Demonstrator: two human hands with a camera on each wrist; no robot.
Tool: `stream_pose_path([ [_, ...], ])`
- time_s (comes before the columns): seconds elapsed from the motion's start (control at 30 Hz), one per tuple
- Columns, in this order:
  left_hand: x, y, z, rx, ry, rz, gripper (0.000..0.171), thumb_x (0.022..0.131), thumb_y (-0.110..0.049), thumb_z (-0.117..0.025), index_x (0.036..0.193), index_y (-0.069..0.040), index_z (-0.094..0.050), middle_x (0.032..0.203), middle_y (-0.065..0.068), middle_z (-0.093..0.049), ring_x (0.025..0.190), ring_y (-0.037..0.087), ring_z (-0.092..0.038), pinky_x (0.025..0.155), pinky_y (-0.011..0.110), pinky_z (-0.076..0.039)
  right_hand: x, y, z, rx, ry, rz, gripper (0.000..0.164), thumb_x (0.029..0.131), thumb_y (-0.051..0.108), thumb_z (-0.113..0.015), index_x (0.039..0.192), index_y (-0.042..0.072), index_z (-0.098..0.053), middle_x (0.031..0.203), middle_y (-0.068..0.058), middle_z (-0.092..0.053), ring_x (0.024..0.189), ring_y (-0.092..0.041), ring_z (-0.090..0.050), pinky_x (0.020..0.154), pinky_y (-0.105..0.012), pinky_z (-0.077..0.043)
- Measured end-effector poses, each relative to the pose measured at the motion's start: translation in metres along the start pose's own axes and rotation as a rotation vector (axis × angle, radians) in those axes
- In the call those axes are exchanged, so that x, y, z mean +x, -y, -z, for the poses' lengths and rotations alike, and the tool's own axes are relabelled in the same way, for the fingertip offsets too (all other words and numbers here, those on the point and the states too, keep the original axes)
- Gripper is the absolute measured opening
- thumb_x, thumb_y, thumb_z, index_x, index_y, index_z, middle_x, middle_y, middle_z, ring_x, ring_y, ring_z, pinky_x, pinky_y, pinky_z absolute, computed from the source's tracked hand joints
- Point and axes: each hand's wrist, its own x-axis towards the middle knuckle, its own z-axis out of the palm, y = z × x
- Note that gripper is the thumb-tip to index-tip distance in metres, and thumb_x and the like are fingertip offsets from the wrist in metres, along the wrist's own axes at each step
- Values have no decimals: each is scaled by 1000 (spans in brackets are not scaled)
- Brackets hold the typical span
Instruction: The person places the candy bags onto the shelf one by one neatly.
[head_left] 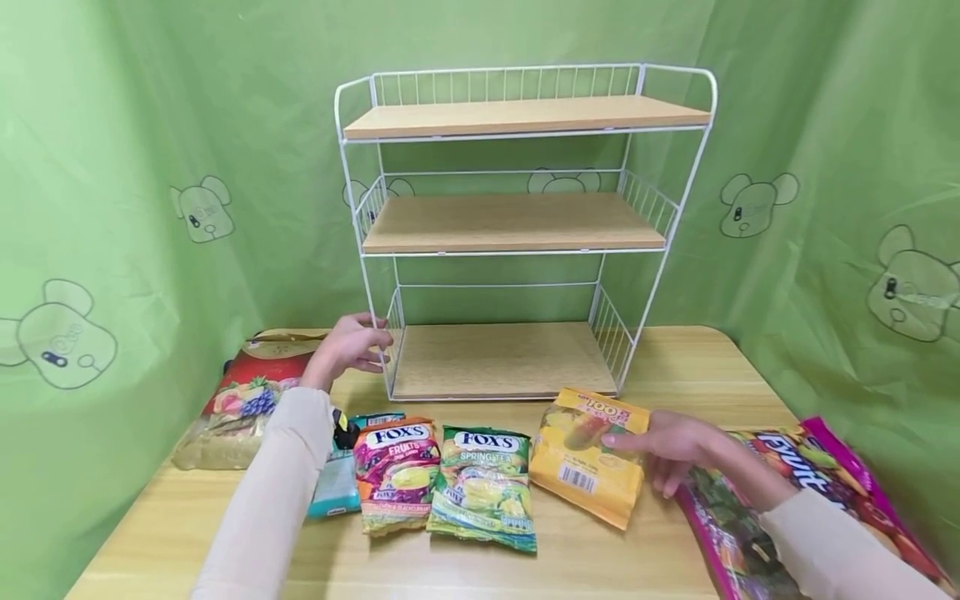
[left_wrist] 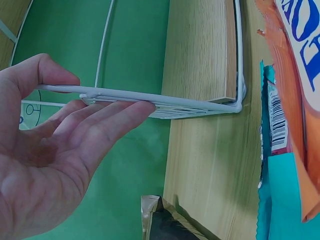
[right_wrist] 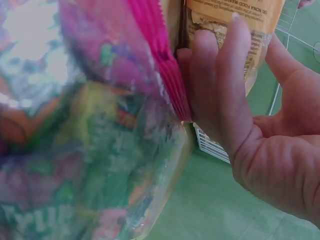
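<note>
A white wire shelf rack point(head_left: 352, 200) with three wooden boards stands at the back of the table. My left hand point(head_left: 352, 346) grips its lower left upright; the left wrist view shows the thumb on one side of the wire and the fingers point(left_wrist: 125, 117) on the other. In my right hand point(head_left: 678, 446) is a yellow candy bag point(head_left: 585, 454), thumb on its front and fingers behind, tilted at the table's front right. An orange Fox's bag point(head_left: 397, 475) and a green Fox's bag point(head_left: 483, 487) lie to its left.
A teal packet point(head_left: 336, 483) lies partly under the orange bag. A red fruit-print bag point(head_left: 251, 400) rests at the table's left. Under my right forearm is a large pink-edged candy bag point(head_left: 817, 492). Green cloth walls point(head_left: 262, 100) surround the table.
</note>
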Motion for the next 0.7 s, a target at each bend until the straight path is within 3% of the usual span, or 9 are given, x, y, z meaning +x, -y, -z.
stream_pose_path([
  [0.17,1,1,-1,-4,-4,-3,62,87,-5,-59,147,1,-44,138,29,-56,86,25,-73,85,43,-65,1,1,0,24,8,21,59,93,57,-64,82,0,-68,64,-15,-69,47,-17,-66,54,-35,-63],
  [0.4,0,1,-1,-9,-8,-7,60,88,-4,-59,146,1,-45,135,27,-57,86,26,-73,85,44,-64,1,5,2,53,34,58,61,98,55,-58,109,-4,-69,80,-11,-74,55,-23,-70,65,-42,-65],
  [0.57,1,2,-1,-3,-6,-10,61,88,-5,-59,146,1,-45,135,27,-57,98,36,-73,84,43,-65,3,7,2,101,73,90,61,102,53,-52,109,-4,-69,89,-13,-77,64,-30,-74,67,-46,-65],
  [0.7,1,3,0,-1,-13,-7,60,88,-6,-60,146,1,-46,133,26,-59,104,41,-71,83,43,-65,7,8,0,211,126,142,56,105,46,-48,118,-6,-64,91,-15,-76,75,-34,-75,68,-51,-64],
])
